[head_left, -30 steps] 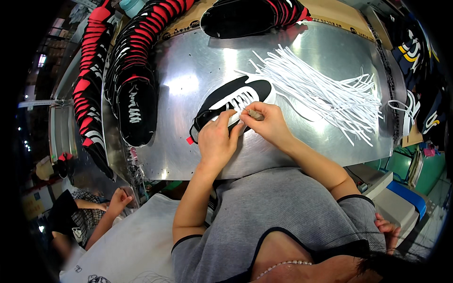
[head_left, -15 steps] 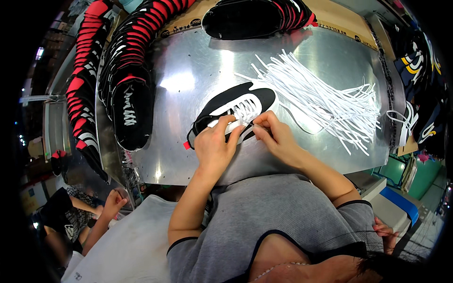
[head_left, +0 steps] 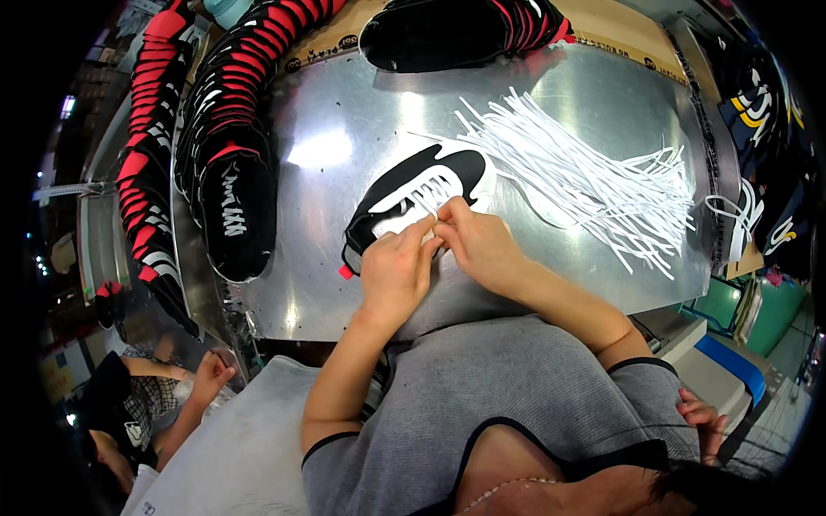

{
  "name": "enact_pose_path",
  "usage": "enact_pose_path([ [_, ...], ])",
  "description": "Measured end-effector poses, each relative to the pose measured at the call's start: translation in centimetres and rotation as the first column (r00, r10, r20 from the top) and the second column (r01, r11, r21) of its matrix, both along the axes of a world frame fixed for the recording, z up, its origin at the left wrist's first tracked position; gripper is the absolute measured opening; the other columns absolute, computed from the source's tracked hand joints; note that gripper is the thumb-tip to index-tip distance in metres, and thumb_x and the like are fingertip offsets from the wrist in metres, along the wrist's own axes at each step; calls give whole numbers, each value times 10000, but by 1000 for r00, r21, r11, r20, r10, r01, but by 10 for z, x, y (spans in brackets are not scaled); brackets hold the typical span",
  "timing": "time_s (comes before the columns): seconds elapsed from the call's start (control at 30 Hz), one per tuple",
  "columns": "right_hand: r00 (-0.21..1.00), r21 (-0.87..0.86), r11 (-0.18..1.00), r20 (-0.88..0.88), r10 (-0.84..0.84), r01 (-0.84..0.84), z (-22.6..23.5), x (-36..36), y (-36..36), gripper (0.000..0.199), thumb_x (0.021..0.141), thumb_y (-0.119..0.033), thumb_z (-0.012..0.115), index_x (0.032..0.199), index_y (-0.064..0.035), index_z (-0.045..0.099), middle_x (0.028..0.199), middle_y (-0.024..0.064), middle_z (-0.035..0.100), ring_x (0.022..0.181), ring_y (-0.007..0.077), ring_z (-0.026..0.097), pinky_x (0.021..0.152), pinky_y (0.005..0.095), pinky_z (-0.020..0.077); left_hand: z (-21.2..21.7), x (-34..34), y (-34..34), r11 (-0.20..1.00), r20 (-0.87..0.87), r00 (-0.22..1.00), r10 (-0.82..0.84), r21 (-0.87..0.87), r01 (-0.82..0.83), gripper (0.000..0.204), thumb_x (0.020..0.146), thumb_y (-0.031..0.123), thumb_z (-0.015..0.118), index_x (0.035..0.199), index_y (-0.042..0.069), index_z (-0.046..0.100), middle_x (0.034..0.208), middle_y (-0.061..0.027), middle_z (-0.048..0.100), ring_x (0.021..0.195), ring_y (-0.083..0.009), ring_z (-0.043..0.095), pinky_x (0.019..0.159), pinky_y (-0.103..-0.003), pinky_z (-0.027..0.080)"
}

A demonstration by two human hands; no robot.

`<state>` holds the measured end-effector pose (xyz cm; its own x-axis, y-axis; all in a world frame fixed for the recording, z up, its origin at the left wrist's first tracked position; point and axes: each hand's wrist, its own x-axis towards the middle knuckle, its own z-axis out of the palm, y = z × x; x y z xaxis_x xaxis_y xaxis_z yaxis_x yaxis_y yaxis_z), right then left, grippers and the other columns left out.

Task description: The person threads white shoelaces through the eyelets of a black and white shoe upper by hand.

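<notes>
A: The fingers (head_left: 428,230) of both hands are pinched together over the near edge of the black-and-white shoe upper (head_left: 422,193), which lies flat on the metal surface (head_left: 344,284) just beyond the body. The left hand (head_left: 394,273) and the right hand (head_left: 483,248) are closed on a white lace (head_left: 428,206) at the eyelet rows, as far as can be seen.

B: Could the lace be lost?

A: It could be judged so; if the pinch is loosened, the tip may slip back out of its eyelet. An eyelet may also be skipped, since the rows are partly hidden by the fingertips.

B: And the bundle of loose white laces (head_left: 585,172) to the right?

A: It lies near the upper; strands could be dragged off by a forearm. The stacked uppers (head_left: 224,163) at far left are well apart.
</notes>
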<state>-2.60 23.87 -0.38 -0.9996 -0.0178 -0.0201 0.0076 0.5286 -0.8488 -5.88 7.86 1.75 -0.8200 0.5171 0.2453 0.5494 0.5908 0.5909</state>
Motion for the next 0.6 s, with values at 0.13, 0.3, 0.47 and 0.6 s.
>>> enact_pose_path([
  [0.13,963,-69,974,153,224,-215,31,4,53,159,939,-191,610,1018,-59,571,760,137,665,710,331,658,638,401,495,0,8,-2,1000,55,998,18,-3,-17,226,855,160,708,1076,116,688,743,-100,673,618,-283,617,576,-375,473],
  [0.3,977,-59,989,-158,-146,138,11,-7,43,206,930,-195,636,1097,-75,631,823,122,691,752,289,682,664,359,514,12,4,-2,975,185,981,-65,-197,102,239,861,245,703,1061,114,698,819,-127,697,769,-316,655,684,-404,501],
  [0.47,880,-237,943,-362,-308,233,-27,-16,32,196,918,-98,656,1103,-45,620,826,87,675,680,193,642,620,285,491,7,4,-2,991,-162,986,-41,-132,20,377,853,224,720,1146,10,617,939,-155,671,896,-348,623,849,-397,472],
  [0.6,891,-609,767,-209,-403,204,-32,-16,43,204,961,-81,612,1155,-20,596,820,4,615,718,45,533,636,205,437,-20,21,0,893,-492,762,422,369,-257,441,897,172,682,1257,-17,512,1067,-96,624,1011,-302,582,985,-372,399],
])
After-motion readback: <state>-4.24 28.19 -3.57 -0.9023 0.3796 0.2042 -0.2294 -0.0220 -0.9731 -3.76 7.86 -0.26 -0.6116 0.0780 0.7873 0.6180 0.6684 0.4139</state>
